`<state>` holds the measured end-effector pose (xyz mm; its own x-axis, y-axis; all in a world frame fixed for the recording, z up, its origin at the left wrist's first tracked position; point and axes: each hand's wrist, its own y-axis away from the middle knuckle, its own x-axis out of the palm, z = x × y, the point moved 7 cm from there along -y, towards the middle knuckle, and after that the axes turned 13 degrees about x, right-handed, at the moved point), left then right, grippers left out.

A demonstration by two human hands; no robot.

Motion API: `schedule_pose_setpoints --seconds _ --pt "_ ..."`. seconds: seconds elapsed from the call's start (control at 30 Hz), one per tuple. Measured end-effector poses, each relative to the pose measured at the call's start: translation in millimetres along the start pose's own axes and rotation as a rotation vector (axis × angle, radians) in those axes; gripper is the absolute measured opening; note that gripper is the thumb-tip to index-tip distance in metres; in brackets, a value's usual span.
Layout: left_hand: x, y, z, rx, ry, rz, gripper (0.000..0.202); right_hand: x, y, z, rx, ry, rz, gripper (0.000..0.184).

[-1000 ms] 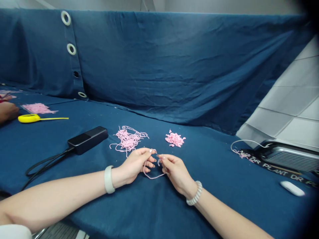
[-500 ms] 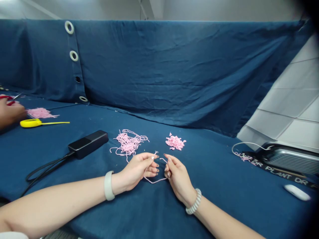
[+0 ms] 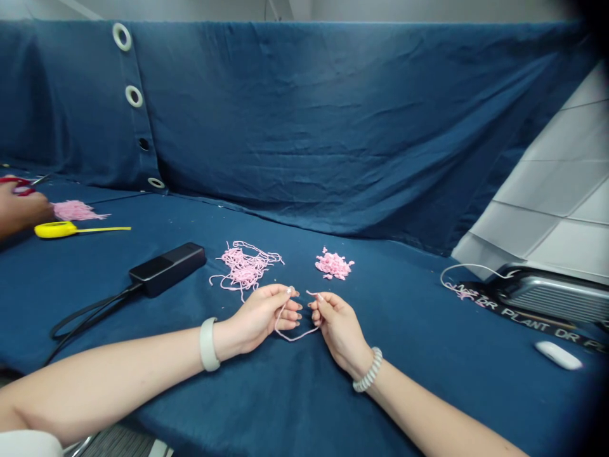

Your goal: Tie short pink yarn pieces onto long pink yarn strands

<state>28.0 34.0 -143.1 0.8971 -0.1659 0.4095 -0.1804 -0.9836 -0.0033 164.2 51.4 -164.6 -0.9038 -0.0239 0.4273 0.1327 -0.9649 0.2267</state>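
A deep blue cloth (image 3: 428, 336) covers the table, and a matching blue curtain (image 3: 333, 127) hangs behind it, with pale panels (image 3: 547, 203) off to the right. The person's left hand (image 3: 261, 314) pinches one end of a pink yarn strand (image 3: 292, 339) between thumb and forefinger; the right hand (image 3: 341, 327) grips it too, its short free tip poking up past the fingers. Between the two, the strand sags in a shallow curve, and the fingertips stay just apart. Straight beyond the left hand lies a loose yarn tangle (image 3: 245, 270); beyond the right, a heap of short pink pieces (image 3: 334, 264). A black box (image 3: 167, 270) sits left of the tangle. Farther left, near a yellow tape measure (image 3: 54, 230), a co-worker's hand (image 3: 21, 212) holds red-handled scissors (image 3: 26, 192). Blue cloth stretches from the right wrist to a lettered strap (image 3: 537, 322) and a white oval object (image 3: 557, 355); the near table edge runs beneath the left forearm.
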Motion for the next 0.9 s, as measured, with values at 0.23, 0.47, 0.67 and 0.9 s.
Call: schedule_pose_setpoints --seconds 0.23,0.47,0.67,0.9 --pt "2.1 0 -3 0.037 -0.029 0.035 0.013 -31 -20 26 -0.053 0.029 -0.083 0.038" --pt "-0.9 -1 1 0.025 -0.071 0.025 0.014 -42 -31 41 -0.215 0.294 -0.154 0.031" --pt "0.8 2 0 0.002 -0.108 0.02 0.016 -10 -2 47 -0.535 0.792 -0.076 0.016" --pt "-1.9 0 6 -0.013 -0.164 0.025 0.02 20 15 31 -0.792 1.287 0.055 0.018"
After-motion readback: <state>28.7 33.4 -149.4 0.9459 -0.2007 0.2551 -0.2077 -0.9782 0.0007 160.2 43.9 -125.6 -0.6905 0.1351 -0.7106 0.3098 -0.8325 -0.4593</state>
